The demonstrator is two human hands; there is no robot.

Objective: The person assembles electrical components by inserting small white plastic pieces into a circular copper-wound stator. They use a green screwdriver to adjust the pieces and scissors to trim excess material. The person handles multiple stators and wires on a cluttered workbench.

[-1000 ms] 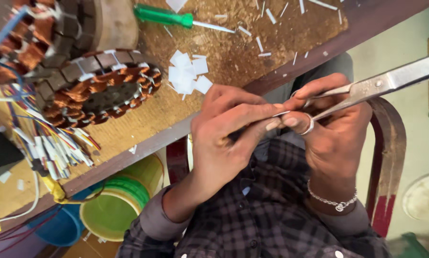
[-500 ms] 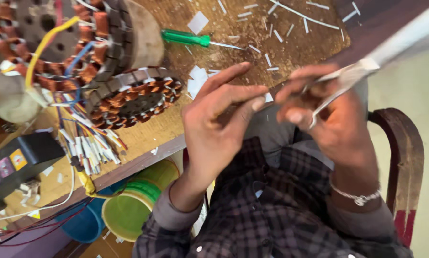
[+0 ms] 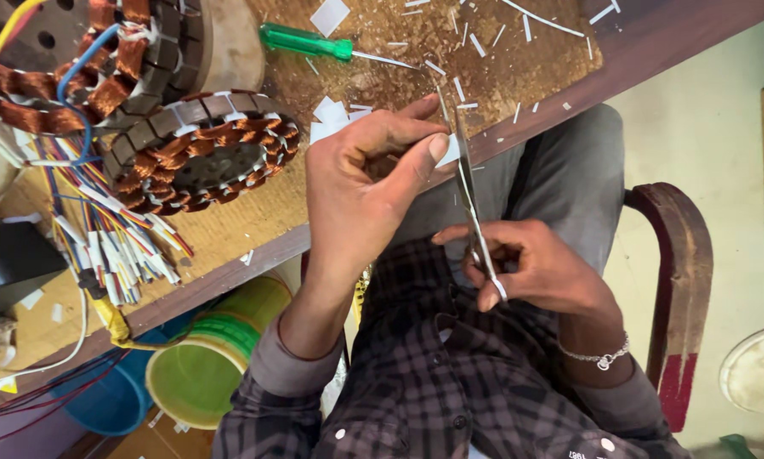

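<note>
Snipping small white paper slip (image 3: 451, 153) with steel scissors (image 3: 467, 183) | left hand (image 3: 360, 195) pinching slip, right hand (image 3: 535, 268) fingers closed on handles | pile of cut white pieces (image 3: 331, 115) done, slip not yet cut through

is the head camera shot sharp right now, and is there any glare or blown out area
Head view: mostly sharp; left hand, right hand and scissors read clearly. Right-side floor is bright and washed out. Slight wide-angle bending at the edges. Soft, even light; no hard glare on the workbench.

Scissors (image 3: 465, 174) now upright, blades up
</note>
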